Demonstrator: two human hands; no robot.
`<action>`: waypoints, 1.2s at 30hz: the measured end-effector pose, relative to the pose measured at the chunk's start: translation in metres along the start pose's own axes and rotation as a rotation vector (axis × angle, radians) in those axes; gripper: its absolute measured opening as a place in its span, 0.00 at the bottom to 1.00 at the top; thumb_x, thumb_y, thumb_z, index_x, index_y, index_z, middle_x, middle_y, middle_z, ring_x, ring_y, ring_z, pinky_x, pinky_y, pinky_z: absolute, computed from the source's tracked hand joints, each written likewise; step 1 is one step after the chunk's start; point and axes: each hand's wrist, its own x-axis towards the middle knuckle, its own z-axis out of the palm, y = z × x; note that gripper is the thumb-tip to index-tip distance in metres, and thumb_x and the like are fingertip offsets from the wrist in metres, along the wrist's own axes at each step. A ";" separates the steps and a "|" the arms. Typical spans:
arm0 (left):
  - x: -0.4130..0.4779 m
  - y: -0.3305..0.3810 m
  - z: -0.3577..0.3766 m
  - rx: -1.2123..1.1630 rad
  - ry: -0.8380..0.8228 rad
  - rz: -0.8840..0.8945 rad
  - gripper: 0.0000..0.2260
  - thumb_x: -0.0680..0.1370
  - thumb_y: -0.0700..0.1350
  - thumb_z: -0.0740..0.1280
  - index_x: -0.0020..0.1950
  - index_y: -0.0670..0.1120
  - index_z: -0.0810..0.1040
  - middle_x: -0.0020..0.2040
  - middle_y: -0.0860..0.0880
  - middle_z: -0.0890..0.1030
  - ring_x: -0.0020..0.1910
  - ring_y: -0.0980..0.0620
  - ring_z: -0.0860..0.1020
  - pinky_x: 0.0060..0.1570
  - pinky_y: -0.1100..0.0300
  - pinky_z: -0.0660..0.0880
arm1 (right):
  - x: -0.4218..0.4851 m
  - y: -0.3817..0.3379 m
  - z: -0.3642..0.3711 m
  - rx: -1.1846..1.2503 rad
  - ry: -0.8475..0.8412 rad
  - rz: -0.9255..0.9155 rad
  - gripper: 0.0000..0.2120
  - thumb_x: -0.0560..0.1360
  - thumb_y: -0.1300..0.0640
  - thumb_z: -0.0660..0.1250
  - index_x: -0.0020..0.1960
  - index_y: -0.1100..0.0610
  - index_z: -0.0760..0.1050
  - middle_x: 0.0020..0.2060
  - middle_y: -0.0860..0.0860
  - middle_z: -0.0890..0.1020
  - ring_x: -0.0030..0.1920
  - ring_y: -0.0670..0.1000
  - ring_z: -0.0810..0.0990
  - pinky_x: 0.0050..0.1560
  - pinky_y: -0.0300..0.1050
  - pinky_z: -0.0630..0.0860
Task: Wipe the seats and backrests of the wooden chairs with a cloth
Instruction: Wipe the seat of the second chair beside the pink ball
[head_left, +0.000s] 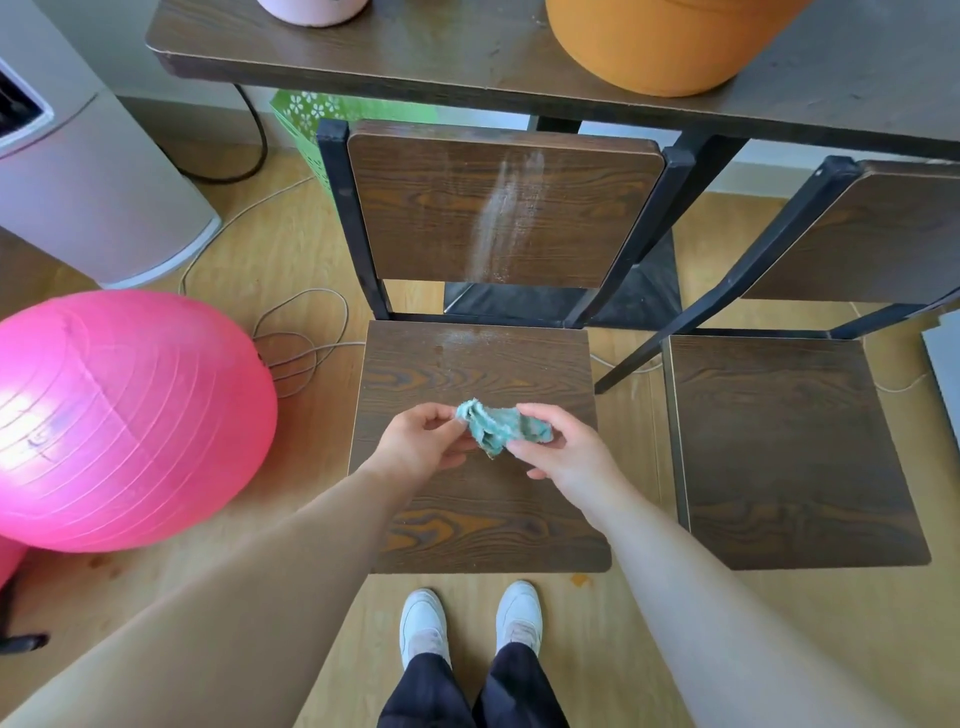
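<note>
A crumpled teal cloth (496, 425) hangs above the seat (467, 514) of the dark wooden chair in front of me. My left hand (423, 441) pinches the cloth's left end and my right hand (563, 447) grips its right side. The chair's backrest (571, 208) carries a white dusty streak down its middle, and white specks lie along the back edge of the seat. A second wooden chair stands to the right, with its seat (789, 452) and part of its backrest (883, 239) in view.
A dark table (415, 57) stands behind the chairs, bearing an orange tub (665, 41) and a pink pot (311, 10). A large pink exercise ball (124, 415) lies on the floor at left, beside loose cables (301, 343) and a grey appliance (93, 182). My white shoes (467, 623) stand before the chair.
</note>
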 end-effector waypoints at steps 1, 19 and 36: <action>0.001 0.000 0.002 0.002 -0.002 -0.005 0.06 0.82 0.43 0.67 0.55 0.42 0.80 0.47 0.47 0.87 0.49 0.51 0.85 0.56 0.50 0.80 | 0.001 0.002 0.000 -0.024 0.027 -0.002 0.17 0.74 0.52 0.73 0.61 0.41 0.77 0.56 0.42 0.79 0.53 0.45 0.80 0.47 0.44 0.83; 0.000 -0.002 0.018 0.363 0.043 0.123 0.17 0.76 0.37 0.72 0.56 0.57 0.78 0.50 0.50 0.83 0.49 0.51 0.82 0.52 0.56 0.80 | 0.005 0.015 -0.020 -0.006 0.120 0.019 0.08 0.77 0.55 0.69 0.54 0.51 0.83 0.46 0.45 0.84 0.47 0.46 0.83 0.48 0.44 0.83; -0.013 0.012 -0.011 1.075 0.031 0.356 0.05 0.79 0.44 0.69 0.53 0.49 0.82 0.45 0.55 0.79 0.45 0.55 0.77 0.41 0.69 0.68 | 0.001 0.015 -0.069 -0.663 0.060 -0.076 0.08 0.79 0.55 0.67 0.55 0.48 0.82 0.49 0.42 0.80 0.49 0.44 0.78 0.52 0.43 0.80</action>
